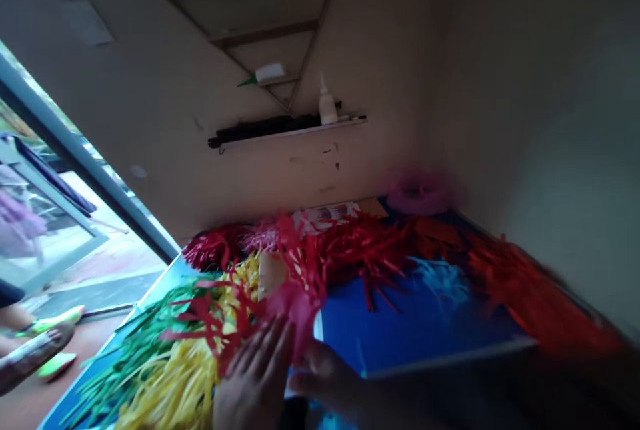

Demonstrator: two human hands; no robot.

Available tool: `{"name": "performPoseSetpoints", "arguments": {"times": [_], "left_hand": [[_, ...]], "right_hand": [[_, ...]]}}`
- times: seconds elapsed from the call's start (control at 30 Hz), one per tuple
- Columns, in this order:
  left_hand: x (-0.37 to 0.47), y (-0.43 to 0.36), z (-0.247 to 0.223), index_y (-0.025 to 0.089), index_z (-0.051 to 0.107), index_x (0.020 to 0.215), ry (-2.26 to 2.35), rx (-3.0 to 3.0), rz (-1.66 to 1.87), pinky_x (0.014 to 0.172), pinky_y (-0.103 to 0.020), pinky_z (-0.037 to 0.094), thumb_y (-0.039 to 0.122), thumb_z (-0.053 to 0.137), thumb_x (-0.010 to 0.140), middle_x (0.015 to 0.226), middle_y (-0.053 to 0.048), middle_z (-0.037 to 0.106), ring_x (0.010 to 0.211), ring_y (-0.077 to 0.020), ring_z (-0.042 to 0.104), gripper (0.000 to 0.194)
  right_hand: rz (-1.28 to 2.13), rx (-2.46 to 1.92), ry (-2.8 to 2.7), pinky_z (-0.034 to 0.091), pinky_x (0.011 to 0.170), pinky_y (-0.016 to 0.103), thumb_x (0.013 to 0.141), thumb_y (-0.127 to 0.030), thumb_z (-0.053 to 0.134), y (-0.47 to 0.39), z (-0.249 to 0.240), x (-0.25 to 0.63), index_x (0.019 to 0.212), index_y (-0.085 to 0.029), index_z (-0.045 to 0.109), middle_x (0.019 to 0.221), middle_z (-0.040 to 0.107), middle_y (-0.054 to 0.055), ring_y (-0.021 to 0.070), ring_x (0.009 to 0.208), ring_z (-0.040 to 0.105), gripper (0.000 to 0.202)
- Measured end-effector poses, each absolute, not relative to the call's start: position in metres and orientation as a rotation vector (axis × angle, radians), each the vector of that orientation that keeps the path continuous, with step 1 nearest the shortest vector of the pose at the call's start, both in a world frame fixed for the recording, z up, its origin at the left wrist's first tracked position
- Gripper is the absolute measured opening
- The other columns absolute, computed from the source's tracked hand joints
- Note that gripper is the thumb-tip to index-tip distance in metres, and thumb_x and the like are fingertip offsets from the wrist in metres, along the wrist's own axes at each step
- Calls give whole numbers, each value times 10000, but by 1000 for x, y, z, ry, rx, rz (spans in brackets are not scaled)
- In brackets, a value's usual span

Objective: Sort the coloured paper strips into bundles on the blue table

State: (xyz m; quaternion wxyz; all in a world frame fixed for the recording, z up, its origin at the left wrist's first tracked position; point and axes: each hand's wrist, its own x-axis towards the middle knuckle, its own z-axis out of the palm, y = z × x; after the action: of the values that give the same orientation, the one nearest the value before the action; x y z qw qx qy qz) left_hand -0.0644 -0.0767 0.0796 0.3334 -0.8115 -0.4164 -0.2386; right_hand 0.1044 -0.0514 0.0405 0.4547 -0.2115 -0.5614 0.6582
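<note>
Blue table stands against the wall, below a narrow shelf carrying an upright white bottle. Pink fringed paper is positioned over the table, between the person's two hands. Left hand: fingers straight, side by side, laid against the paper. Right hand: bent, at the paper's lower end, blurred. From where I stand, I cannot tell whether either hand is closed on it. Yellow strips and green strips lie on the person's left; red strips lie behind the paper. Blue strips, orange strips and a pink ring occupy the right side.
</note>
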Motion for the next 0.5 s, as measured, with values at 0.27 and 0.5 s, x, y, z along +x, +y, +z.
{"name": "performPoseSetpoints", "arguments": {"times": [0.27,0.5], "left_hand": [[-9,-64,-66,365,578,1320,-1537,-2369,-528,973,-352,523,10,469,766,1267,-29,677,1141,-227,640,667],[47,-51,-64,447,588,1275,-1823,-2521,-564,953,-441,476,91,584,772,1340,-24,628,1236,-297,561,616]], "right_hand": [[1705,-821,-409,557,729,345,604,-269,805,-1,17,188,880,-193,661,852,748,50,237,830,716,321],[179,-1382,-1026,444,998,501,766,-346,687,-40,19,280,1151,-243,588,1150,666,119,283,1126,603,411]]}}
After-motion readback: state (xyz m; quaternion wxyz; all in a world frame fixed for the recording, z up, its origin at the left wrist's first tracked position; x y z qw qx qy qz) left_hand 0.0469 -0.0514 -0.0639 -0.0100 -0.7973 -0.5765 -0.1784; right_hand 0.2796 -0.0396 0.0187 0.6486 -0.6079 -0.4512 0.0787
